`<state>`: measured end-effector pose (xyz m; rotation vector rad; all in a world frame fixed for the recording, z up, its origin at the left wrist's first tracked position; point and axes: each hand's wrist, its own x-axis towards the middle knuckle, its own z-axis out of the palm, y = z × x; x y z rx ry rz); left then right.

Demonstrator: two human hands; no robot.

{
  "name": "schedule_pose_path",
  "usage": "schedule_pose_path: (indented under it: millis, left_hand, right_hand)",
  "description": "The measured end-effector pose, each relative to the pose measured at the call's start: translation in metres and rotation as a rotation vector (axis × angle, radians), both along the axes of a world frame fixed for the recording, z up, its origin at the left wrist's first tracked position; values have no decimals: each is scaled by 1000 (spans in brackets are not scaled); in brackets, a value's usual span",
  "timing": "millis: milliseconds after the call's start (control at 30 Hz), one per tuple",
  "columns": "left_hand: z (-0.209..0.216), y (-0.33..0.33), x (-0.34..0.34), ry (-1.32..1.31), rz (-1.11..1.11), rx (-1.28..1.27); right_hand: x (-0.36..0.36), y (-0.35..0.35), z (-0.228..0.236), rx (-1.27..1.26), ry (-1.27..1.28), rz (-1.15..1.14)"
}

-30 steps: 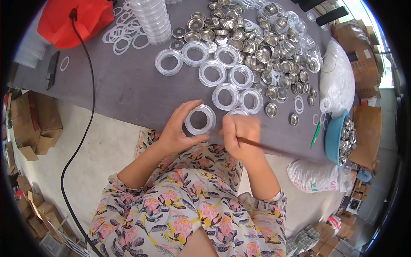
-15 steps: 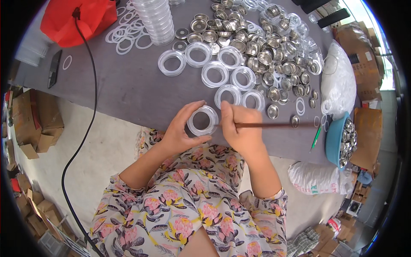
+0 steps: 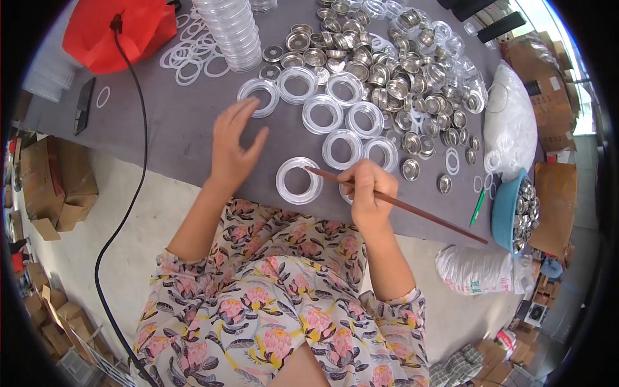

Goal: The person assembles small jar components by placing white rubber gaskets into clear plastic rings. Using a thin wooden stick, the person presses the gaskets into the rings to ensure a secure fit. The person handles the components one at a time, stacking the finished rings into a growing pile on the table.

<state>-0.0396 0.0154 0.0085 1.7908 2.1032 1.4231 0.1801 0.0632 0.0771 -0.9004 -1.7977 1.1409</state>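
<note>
Cardboard boxes flank the grey table bearing clear rings.

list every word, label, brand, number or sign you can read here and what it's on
I won't copy out print, but this is where it shows:
White sack: green and red print, small and blurred.
Upper right cardboard box: a pale label and dark marks, too small to read.
Stick and the clear ring at its tip: no lettering visible.
</note>
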Motion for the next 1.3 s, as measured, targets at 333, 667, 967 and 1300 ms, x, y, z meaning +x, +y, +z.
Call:
schedule_pose_path:
  millis: [333,667,967,1300]
  left_hand:
    - [46,-28,12,169,-313,31]
    - [46,-52,36,201,-534,-90]
    - [9,-40,62,-461,-422,-72]
    - [8,-42,66,-493,-382,-46]
  right_hand:
    - [23,12,3,97,253,-177]
    - [-9,-4,25,-506,933,196]
    - [-49,-28,-4,-537,744,226]
    - [-29,-5,22,-432,374,281]
